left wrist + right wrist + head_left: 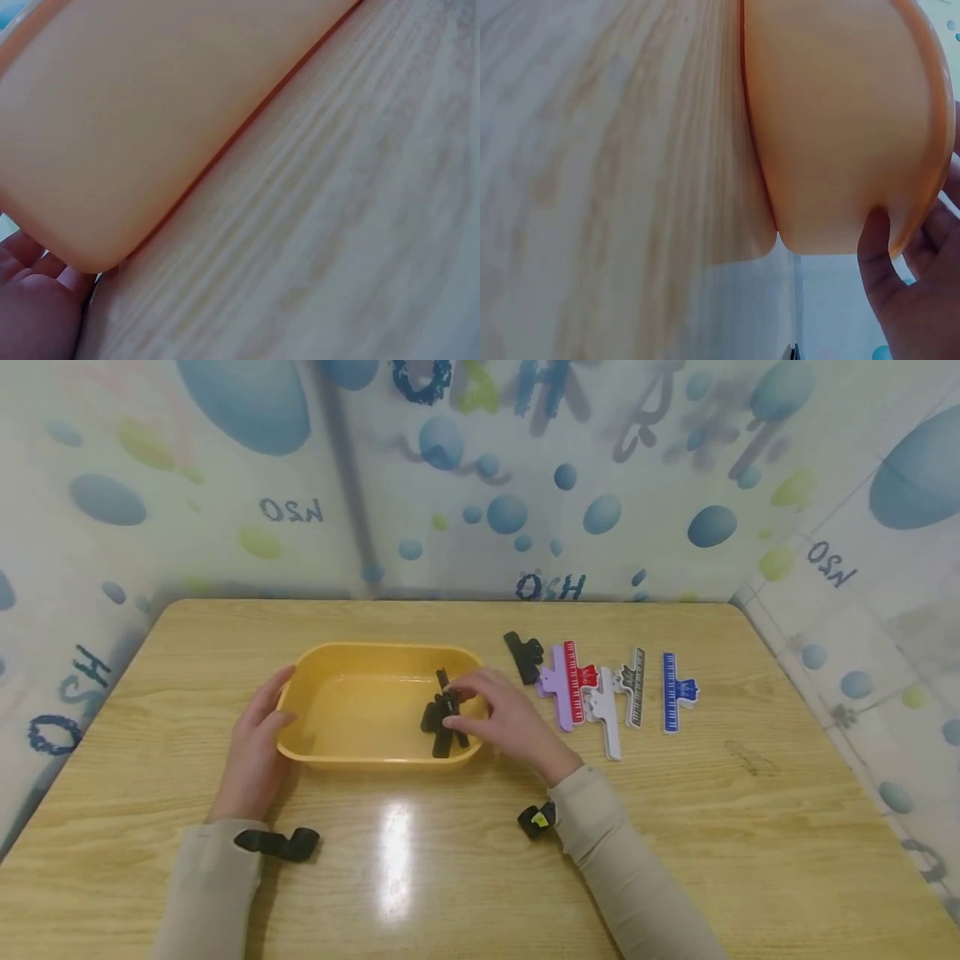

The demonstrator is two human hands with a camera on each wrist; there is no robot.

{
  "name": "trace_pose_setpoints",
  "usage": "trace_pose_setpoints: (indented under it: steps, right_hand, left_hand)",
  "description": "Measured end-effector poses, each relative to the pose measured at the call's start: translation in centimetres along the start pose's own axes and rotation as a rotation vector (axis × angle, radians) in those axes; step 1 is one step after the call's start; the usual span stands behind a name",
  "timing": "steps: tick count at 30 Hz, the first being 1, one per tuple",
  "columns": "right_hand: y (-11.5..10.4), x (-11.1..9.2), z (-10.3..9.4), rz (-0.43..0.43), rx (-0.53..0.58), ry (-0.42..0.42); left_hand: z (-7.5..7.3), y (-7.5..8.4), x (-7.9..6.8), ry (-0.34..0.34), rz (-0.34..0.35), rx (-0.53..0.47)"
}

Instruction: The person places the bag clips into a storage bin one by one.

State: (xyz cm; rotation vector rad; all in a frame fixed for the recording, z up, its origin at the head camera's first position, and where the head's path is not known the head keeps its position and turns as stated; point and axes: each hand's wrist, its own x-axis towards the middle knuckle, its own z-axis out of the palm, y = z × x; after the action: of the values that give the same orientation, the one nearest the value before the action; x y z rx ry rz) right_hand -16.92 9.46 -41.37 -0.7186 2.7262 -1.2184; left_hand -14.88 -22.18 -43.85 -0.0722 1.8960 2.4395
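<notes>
Left hand (251, 747) grips a yellow tray (345, 718) by its left end; right hand (513, 720) is at black clips (442, 743) inside its right end.
Whether it pinches one, I cannot tell. Right of the tray, more clips (573, 681) lie on the wooden table (330, 893).

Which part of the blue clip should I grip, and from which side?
On the blue clip, I'd pinch the handle, coming from the right: it juts that way from the bar, and the grey clip, its nearest neighbour, lies to the left.
</notes>
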Motion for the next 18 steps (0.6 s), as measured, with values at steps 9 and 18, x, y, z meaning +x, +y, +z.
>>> trace_pose_setpoints:
  steps: [9, 18]
  right_hand:
    - [-0.01, 0.07, -0.14, 0.038, -0.005, -0.003]
    - [0.13, 0.14, 0.01, 0.022, -0.053, -0.017]
  left_hand:
    - [0.04, -0.04, 0.09, -0.004, 0.012, -0.002]
    - [0.07, 0.02, 0.09, 0.004, 0.001, 0.025]
